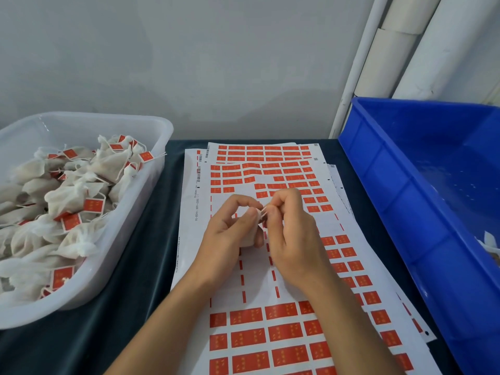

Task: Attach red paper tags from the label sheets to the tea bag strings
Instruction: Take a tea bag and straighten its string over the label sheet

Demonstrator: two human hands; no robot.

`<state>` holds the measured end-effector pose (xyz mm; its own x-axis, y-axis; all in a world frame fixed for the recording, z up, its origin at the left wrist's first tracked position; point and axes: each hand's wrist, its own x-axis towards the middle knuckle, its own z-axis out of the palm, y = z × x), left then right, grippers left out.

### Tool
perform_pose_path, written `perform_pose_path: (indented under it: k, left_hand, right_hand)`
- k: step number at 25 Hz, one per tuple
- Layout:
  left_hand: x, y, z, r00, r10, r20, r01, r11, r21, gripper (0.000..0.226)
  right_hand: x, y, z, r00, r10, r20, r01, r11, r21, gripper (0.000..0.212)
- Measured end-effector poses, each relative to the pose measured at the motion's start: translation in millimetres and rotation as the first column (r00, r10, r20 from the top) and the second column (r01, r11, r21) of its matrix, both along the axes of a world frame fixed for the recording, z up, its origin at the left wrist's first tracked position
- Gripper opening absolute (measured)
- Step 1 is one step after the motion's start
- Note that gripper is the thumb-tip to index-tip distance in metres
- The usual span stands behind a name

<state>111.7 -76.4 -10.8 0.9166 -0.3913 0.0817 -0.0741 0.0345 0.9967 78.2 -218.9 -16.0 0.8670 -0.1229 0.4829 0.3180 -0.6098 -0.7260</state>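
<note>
Both hands meet over the middle of the white label sheets [270,269], which carry rows of red paper tags [246,316] and a stripped band under the hands. My left hand [230,234] grips a small beige tea bag [250,236] in its curled fingers. My right hand [289,234] pinches the bag's thin white string [263,211] between thumb and fingertips, close against the left fingertips. Whether a tag is between the fingers is hidden.
A clear plastic tub [151,182] at the left holds several tea bags with red tags on them. A big blue crate [405,201] stands at the right, with a bit of white showing at its right edge. White pipes run up the back right wall. Dark cloth covers the table.
</note>
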Motion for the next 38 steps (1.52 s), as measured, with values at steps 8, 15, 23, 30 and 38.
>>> perform_pose_path:
  k: [8,15,23,30,38]
  left_hand:
    - [2,-2,3,0.998,-0.032,-0.056,0.032,0.999,0.005,0.017]
    - [0,-3,6,0.994,-0.086,-0.067,0.089,0.995,0.040,0.018]
    - [-1,-6,2,0.992,-0.122,-0.037,0.125,0.983,0.133,0.020]
    - [-1,1,1,0.990,-0.139,-0.021,0.141,0.978,0.154,0.025]
    - [4,-1,1,0.997,-0.006,-0.076,0.013,0.995,0.094,0.024]
  right_hand:
    - [1,-7,-3,0.973,-0.225,0.061,0.226,0.974,-0.020,0.003]
    - [-1,-3,-4,0.951,-0.309,0.014,0.308,0.950,0.044,0.008]
    - [1,4,-4,0.897,-0.441,0.024,0.441,0.897,0.023,0.004]
    - [5,-5,-2,0.913,-0.402,-0.073,0.404,0.915,0.008,0.003]
    - [4,-6,3,0.972,-0.232,-0.035,0.235,0.965,0.115,0.022]
